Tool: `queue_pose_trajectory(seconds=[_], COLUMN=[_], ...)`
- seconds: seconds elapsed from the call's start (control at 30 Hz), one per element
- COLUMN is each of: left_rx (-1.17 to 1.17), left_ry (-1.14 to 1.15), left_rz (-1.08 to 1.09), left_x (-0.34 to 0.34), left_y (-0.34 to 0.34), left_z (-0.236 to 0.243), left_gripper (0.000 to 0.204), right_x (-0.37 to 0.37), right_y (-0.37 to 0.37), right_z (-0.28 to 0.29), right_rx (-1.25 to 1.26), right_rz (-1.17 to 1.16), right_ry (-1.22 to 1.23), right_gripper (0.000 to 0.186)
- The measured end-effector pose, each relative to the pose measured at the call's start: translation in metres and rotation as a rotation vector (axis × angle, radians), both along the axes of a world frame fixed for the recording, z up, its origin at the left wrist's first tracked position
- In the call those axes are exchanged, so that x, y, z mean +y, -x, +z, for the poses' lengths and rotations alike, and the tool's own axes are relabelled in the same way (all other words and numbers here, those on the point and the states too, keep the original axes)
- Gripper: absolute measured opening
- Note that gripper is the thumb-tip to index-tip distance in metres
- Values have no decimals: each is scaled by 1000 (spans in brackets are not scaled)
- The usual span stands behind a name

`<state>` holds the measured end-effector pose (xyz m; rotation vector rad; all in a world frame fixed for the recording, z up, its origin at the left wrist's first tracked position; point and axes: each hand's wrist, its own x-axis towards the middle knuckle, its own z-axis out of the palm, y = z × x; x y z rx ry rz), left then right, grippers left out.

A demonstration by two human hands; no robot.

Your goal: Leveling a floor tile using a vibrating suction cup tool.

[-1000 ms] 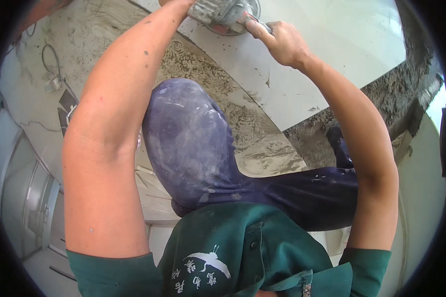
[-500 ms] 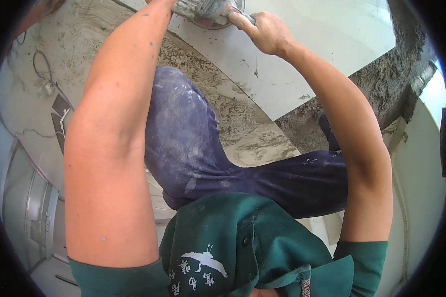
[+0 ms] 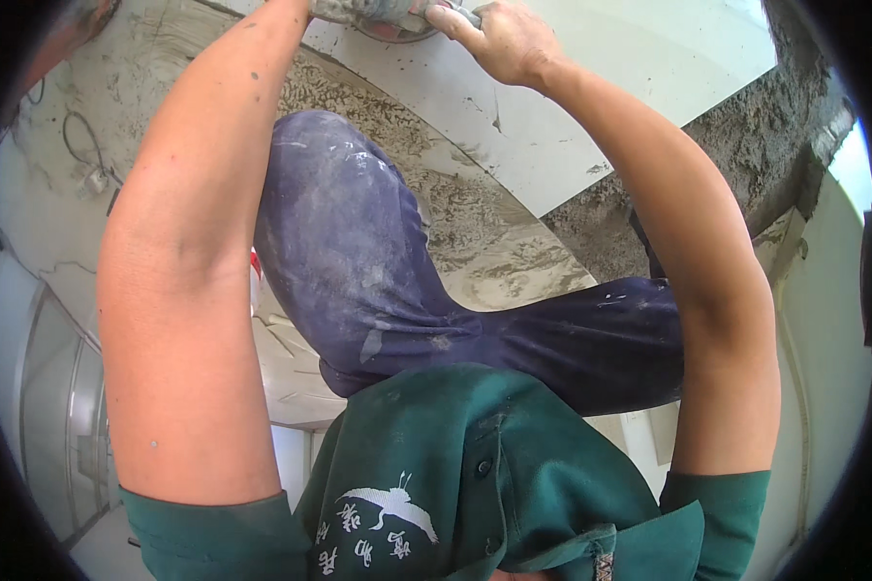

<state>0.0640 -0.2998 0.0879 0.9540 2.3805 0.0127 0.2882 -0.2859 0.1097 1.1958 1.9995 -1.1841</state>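
At the top edge, a grey, cement-smeared hand-held tool with a round base (image 3: 395, 29) rests on a large light tile (image 3: 543, 126). My right hand (image 3: 509, 41) is closed around its handle, the thumb lying along it toward the tool's body. My left forearm (image 3: 228, 87) reaches up beside the tool, but the left hand is cut off by the upper edge. The tool's upper part is also out of the picture. Under the tile's right edge lies rough grey mortar (image 3: 746, 145).
My bent knee (image 3: 329, 194) is by a cement-smeared floor strip (image 3: 465, 208) along the tile's near edge. A cable (image 3: 79, 136) lies on the floor at left. A pale wall or panel (image 3: 833, 320) stands at right, and a reddish object (image 3: 73, 39) is at upper left.
The tool, both arms and my knee appear shifted slightly left and up in the picture. Less of the tool shows now. My right hand keeps its hold on the handle.
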Motion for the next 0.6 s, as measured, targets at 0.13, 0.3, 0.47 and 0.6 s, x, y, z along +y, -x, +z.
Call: queue_pose_trajectory(seconds=[0.13,0.3,0.47,0.6], left_rx=[33,17,101,76], left_ry=[-80,-2,-174,-107], left_rz=[-39,-39,-90,-75], left_x=[-4,-2,-9,-4], left_y=[-2,1,3,5], left_z=[-1,-1,-14,-13], left_gripper=[38,38,40,40], right_x=[2,-4,2,1], right_y=[1,-1,-3,-3], right_z=[-1,2,2,0], right_rx=[7,11,36,12], right_rz=[2,-25,2,-1], right_ry=[-33,-34,-31,-3], right_gripper=[92,93,92,92])
